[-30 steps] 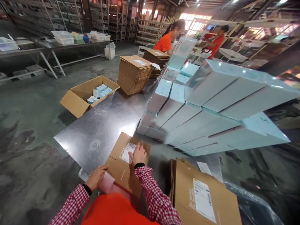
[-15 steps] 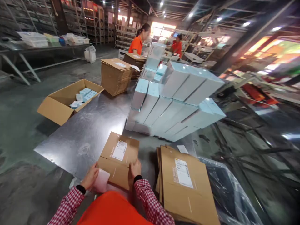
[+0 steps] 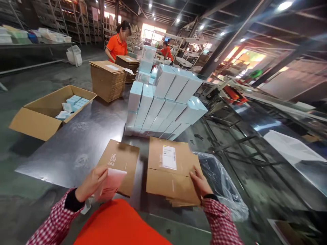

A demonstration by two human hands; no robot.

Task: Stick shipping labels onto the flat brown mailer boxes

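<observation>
Pinched in my left hand [image 3: 93, 182] is a sheaf of pinkish-white paper slips [image 3: 111, 183]; their printing cannot be made out. It hangs over the lower left part of a flat brown folded carton [image 3: 125, 154], which has white print and no label showing. My right hand [image 3: 200, 180] grips the right edge of another flat folded carton [image 3: 163, 182]. That one carries a white label [image 3: 169, 157] with black print on its upper half. Beneath it, more flat cartons [image 3: 182, 203] stick out at the lower edge.
Behind the cartons, white and pale-blue boxes [image 3: 166, 85] are stacked on the metal table [image 3: 89, 136]. An open carton [image 3: 35, 119] with small boxes stands left, near a tall cardboard stack [image 3: 104, 81]. Clear plastic [image 3: 224, 183] lies right. A co-worker in orange [image 3: 117, 44] stands beyond.
My right hand has moved right with the labelled carton, from the left pile to over the right one. An unlabelled carton now shows at left. My left hand still holds the slips; the view has turned right.
</observation>
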